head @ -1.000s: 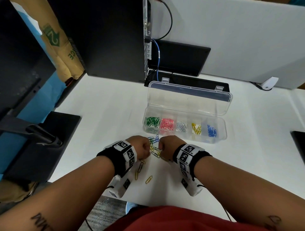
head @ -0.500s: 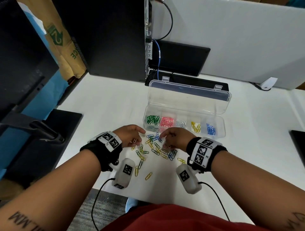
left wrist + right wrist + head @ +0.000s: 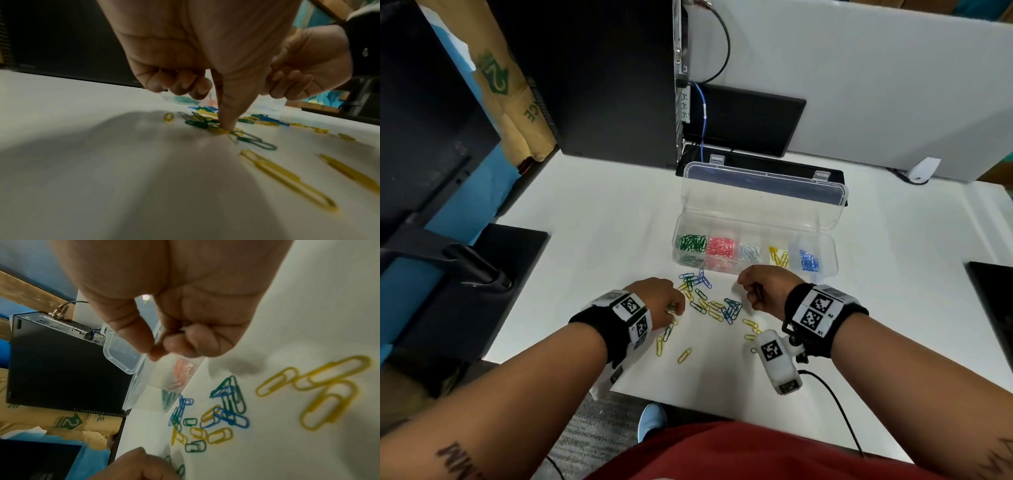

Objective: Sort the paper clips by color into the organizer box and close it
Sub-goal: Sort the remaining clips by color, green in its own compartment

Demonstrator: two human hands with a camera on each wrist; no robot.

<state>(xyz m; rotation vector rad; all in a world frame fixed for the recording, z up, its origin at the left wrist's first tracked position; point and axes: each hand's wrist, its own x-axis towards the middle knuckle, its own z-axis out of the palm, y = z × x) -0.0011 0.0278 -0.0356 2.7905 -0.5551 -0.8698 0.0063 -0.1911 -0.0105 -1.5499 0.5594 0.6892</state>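
Note:
The clear organizer box [image 3: 834, 261] stands with its lid [image 3: 763, 205] up, holding green, pink, white, yellow and blue clips in separate compartments. Loose yellow, blue and green paper clips [image 3: 709, 305] lie on the white table in front of it. My left hand [image 3: 672, 307] is at the pile's left side. In the left wrist view its thumb tip [image 3: 225, 127] is down on a yellow clip and the other fingers are curled. My right hand [image 3: 751, 289] hovers curled just before the box. Its thumb and fingertip [image 3: 153, 350] meet, and a thin dark piece shows inside the fist.
A black computer tower [image 3: 613, 78] and a flat black device [image 3: 750, 120] stand behind the box. A black monitor base [image 3: 465, 291] lies to the left, and another black object [image 3: 993, 308] at the right edge. The table's front edge runs just below my wrists.
Both fists were together over the pile. They have spread apart: the right hand has gone right and up toward the box, and the left has gone left to the pile's near side.

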